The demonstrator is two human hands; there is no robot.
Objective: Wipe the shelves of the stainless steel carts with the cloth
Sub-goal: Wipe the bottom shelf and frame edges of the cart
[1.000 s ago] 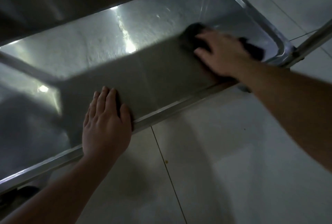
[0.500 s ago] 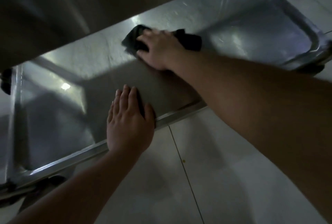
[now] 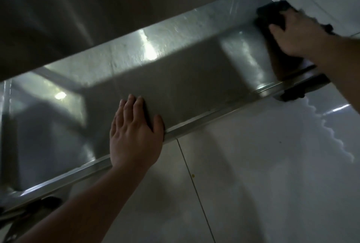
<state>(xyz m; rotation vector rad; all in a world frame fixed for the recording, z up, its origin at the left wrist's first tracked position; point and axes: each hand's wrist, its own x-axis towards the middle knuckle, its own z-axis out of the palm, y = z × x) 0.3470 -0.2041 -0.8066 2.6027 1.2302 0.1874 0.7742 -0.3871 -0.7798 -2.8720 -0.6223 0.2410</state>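
Now, cloth [image 3: 270, 16]: dark, bunched at the right end of the shelf [image 3: 194, 90], on the steel.
Right hand [image 3: 298, 34]: grip closed over the cloth, fingers curled on it, pressing down.
Left hand [image 3: 134, 135]: grip open, palm flat across the shelf's front rim, fingers straight on the surface.
Floor [image 3: 253, 174]: pale tiles below.

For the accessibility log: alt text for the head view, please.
A person's right hand presses a dark cloth at the right end of a stainless steel cart's lower shelf, while the left hand lies flat on its front edge. Pale floor tiles lie below.
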